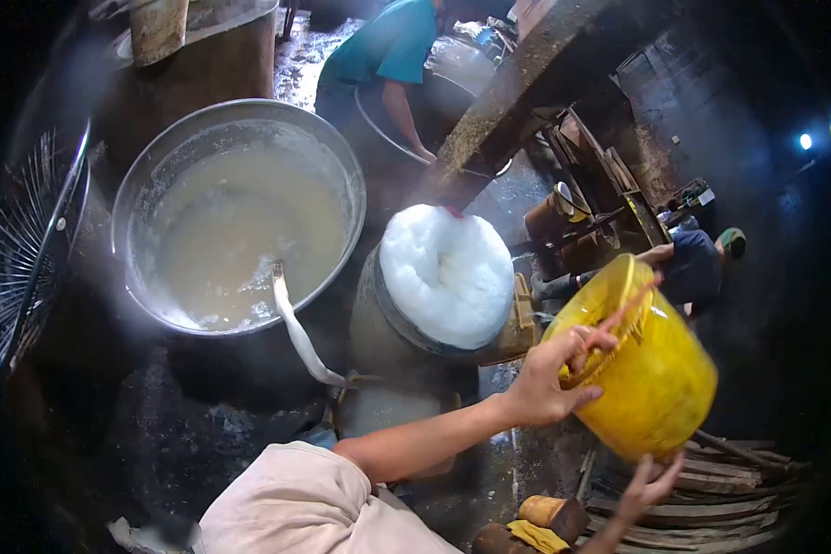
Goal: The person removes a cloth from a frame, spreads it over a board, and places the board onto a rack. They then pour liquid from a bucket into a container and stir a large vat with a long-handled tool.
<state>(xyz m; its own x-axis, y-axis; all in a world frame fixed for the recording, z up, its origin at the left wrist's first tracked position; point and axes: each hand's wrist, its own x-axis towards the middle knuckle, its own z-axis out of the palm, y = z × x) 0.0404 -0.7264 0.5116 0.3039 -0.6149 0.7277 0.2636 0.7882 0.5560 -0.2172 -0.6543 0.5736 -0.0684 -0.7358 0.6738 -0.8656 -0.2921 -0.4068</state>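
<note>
A yellow bucket point(660, 374) is held tilted at the right, its mouth facing up and to the left. My left hand point(559, 369) is closed on its rim near a reddish handle. Under the bucket's base, my right hand point(651, 485) grips with bent fingers. What is inside the bucket cannot be made out. Left of it stands a round tub point(379, 300) heaped with white foam point(439, 277). Farther left is a wide metal basin point(355, 171) of cloudy liquid point(231, 222). A white hose point(300, 337) hangs over its edge toward a lower container point(388, 411) of pale liquid.
A person in a teal shirt point(388, 42) leans over a large pot point(374, 115) behind a thick slanting beam point(526, 83). Another person point(692, 268) is beyond the yellow bucket. A wire fan point(32, 240) stands far left. Wooden slats point(711, 499) and a small rusty can point(554, 512) lie lower right.
</note>
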